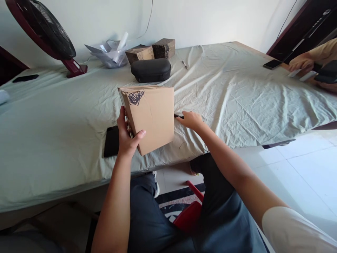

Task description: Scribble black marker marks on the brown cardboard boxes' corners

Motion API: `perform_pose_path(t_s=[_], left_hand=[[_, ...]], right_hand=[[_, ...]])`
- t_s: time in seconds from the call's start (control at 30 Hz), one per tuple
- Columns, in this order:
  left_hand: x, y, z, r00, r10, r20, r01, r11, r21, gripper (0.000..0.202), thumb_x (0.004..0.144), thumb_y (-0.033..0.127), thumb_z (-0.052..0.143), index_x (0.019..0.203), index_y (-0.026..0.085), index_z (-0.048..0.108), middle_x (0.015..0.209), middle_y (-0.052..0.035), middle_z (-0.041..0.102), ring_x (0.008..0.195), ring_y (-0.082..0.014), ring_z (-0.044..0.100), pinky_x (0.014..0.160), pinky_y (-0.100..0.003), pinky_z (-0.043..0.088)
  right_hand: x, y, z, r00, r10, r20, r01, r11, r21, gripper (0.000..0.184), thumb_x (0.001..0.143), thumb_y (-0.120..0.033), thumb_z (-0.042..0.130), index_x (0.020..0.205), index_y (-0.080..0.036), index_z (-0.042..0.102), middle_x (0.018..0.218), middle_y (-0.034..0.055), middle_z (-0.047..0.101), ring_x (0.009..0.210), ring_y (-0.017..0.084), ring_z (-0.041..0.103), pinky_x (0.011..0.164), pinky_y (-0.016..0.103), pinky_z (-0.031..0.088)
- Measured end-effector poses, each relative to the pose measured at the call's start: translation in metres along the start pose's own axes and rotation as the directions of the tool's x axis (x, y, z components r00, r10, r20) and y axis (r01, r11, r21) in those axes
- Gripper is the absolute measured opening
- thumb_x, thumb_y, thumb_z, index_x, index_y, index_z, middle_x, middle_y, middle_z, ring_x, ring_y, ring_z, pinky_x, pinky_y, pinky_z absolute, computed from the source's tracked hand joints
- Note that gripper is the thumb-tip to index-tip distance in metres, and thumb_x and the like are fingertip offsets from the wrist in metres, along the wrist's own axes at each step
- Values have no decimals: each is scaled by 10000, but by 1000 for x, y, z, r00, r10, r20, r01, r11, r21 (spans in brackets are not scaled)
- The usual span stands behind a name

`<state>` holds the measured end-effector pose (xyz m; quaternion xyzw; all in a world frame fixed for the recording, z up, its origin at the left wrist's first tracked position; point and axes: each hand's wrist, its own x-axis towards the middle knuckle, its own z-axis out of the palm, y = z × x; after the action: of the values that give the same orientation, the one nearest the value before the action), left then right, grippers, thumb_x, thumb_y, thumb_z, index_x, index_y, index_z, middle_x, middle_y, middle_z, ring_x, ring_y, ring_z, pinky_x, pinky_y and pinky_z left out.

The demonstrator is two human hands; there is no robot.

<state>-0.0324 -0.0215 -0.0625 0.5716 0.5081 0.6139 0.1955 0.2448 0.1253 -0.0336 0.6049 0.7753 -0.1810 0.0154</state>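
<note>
A brown cardboard box (155, 117) with a black scribble near its upper left corner stands tilted on the cloth-covered table. My left hand (128, 137) grips its left side, the thumb on the front face and the fingers behind the edge. Just right of the box, my right hand (191, 120) is closed around a slim dark object (178, 116), whose kind I cannot make out; its tip is at the box's right edge, and whether they touch is unclear. Beside my left wrist lies a black phone-like slab (111, 142), partly hidden by the hand.
Behind the box sit a black zip case (151, 70), two patterned boxes (163, 49) and a clear plastic container (114, 58). A fan (75, 66) stands at left; a pen (184, 64) lies farther back. At right, another person's hand (301, 63) is near a phone (272, 64).
</note>
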Motion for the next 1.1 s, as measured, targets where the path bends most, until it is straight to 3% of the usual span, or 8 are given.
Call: perform_pose_path(t_s=[0.27, 0.4, 0.57, 0.67, 0.77, 0.87, 0.97, 1.1], left_hand=[[1, -1, 0, 1000, 16, -21, -15, 999, 39, 1309, 673, 793, 908, 1757, 382, 301, 1824, -157, 311, 1567, -440, 494, 1235, -595, 515], [2, 1, 0, 997, 64, -40, -62, 996, 58, 1304, 661, 777, 924, 1741, 345, 334, 1806, -165, 328, 1646, -444, 381, 1329, -619, 413], [1, 5, 0, 997, 72, -33, -69, 994, 86, 1271, 685, 751, 921, 1736, 337, 339, 1780, -163, 352, 1628, -429, 400, 1350, -618, 383], [1, 5, 0, 996, 77, -35, -73, 993, 89, 1271, 680, 755, 922, 1730, 335, 342, 1772, -164, 357, 1625, -427, 402, 1350, -616, 380], [2, 5, 0, 997, 76, -33, -72, 992, 105, 1287, 668, 775, 921, 1728, 330, 341, 1758, -167, 368, 1624, -432, 400, 1354, -627, 364], [3, 5, 0, 997, 73, -32, -69, 990, 122, 1291, 662, 767, 929, 1725, 317, 352, 1735, -174, 384, 1625, -436, 394, 1352, -630, 357], [2, 6, 5, 997, 71, -30, -67, 989, 132, 1270, 677, 736, 935, 1726, 323, 351, 1721, -170, 391, 1621, -428, 399, 1337, -611, 383], [2, 9, 19, 995, 103, -14, -101, 989, 109, 1251, 698, 700, 939, 1731, 344, 328, 1719, -159, 385, 1627, -423, 388, 1329, -607, 389]], right_hand=[[-11, 19, -13, 1000, -1, -19, 1, 999, 45, 790, 993, -149, 485, 1773, -147, 358, 1469, 281, 727, 1320, 435, 725, 1045, 538, 576], [-5, 16, -10, 965, -92, -247, 178, 918, 354, 663, 999, -125, 416, 1620, -219, 626, 1171, 153, 821, 901, 270, 809, 867, 413, 626], [-2, 4, -10, 971, -36, -236, 220, 519, 826, 283, 949, -298, 517, 1106, -189, 725, 1026, 96, 773, 507, 139, 672, 454, 280, 433], [-1, 1, -14, 980, -118, -160, 178, 158, 971, 246, 920, -350, 514, 1121, -242, 607, 957, 50, 775, 612, 157, 698, 479, 257, 445], [-1, -3, -21, 965, -112, -237, 237, -14, 971, 278, 918, -397, 608, 1165, -298, 529, 1006, 1, 780, 672, 129, 650, 531, 233, 451], [-11, -15, -32, 899, -6, -438, 437, -38, 899, 333, 966, -574, 667, 1104, -331, 486, 891, -41, 701, 609, 122, 528, 505, 230, 403], [-35, -33, -50, 745, 59, -665, 666, -16, 745, 415, 1055, -737, 450, 1031, -324, 482, 705, -37, 522, 529, 155, 433, 477, 275, 412], [-77, -61, -76, 555, -23, -832, 832, 43, 554, 340, 1087, -501, 380, 1292, -329, 589, 727, -21, 534, 626, 215, 574, 621, 352, 570]])
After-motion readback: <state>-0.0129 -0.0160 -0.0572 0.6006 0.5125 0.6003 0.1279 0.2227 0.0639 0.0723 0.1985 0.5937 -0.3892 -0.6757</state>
